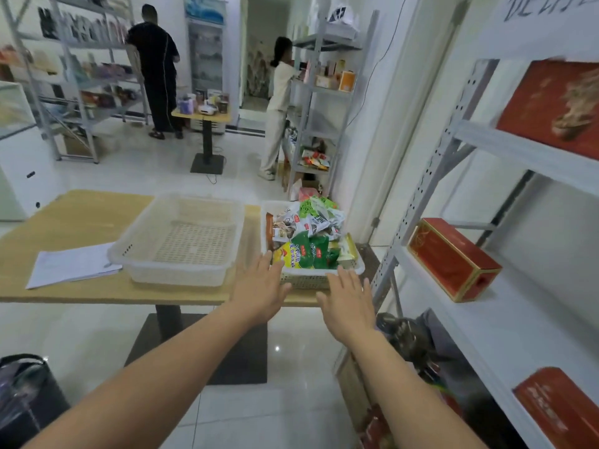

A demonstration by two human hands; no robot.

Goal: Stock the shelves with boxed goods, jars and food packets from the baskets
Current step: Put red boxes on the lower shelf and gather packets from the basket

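Note:
A white plastic basket (311, 279) heaped with green, yellow and white food packets (308, 251) stands at the right end of the wooden table (81, 222). Beside it on the left is an empty white basket (181, 270). My left hand (259, 293) stretches out with straight fingers, its tips at the full basket's near left corner. My right hand (348, 303) is also flat and spread, just in front of the basket's near right rim. Neither hand holds anything. The white shelf unit (518, 319) on the right carries several red boxes (453, 259).
A sheet of paper (71, 264) lies on the table's left. Two people stand at shelves across the room, with a small table (202, 115) between them. A black bin (26, 393) sits at lower left. Dark bags (408, 338) lie on the floor by the shelf.

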